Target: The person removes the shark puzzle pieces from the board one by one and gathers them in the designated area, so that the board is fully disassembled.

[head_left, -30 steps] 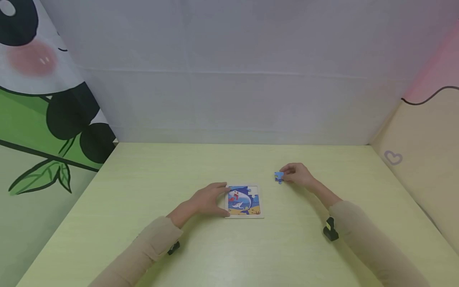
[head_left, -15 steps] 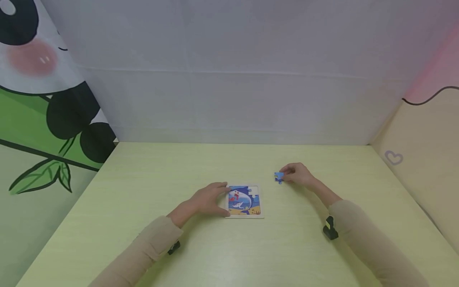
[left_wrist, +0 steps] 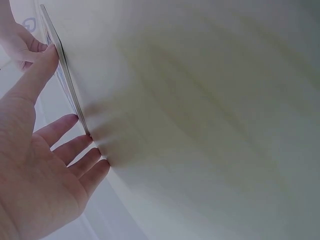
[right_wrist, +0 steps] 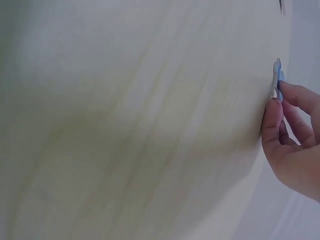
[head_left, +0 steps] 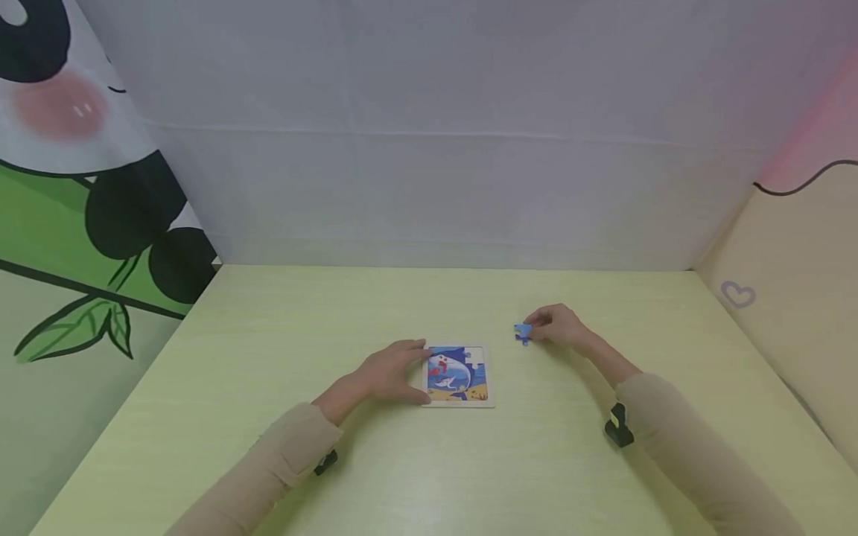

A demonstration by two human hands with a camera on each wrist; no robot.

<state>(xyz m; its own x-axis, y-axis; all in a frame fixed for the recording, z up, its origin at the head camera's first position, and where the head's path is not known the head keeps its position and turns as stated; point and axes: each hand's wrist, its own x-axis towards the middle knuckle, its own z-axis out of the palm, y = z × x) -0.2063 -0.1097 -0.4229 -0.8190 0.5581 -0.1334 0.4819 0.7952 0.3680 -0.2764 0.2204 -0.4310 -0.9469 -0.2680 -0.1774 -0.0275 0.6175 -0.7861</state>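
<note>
A pale worktop [head_left: 429,469] fills the lower frame. At centre, the left hand [head_left: 389,372], fingers spread and fairly straight, touches the left edge of a square puzzle board [head_left: 458,376] with a gap [head_left: 477,355] at its upper right. Right of centre and higher, the right hand [head_left: 558,326] pinches a small blue puzzle piece [head_left: 522,333] by its right edge. Keeping the board steady and matching the piece's outline to the gap should work best. The piece's tab points downward; its slightly longer axis appears to run top to bottom.

Pale table [head_left: 335,305], grey backdrop [head_left: 429,171] behind; cartoon mural [head_left: 87,160] left, purple heart [head_left: 738,295] right.
</note>
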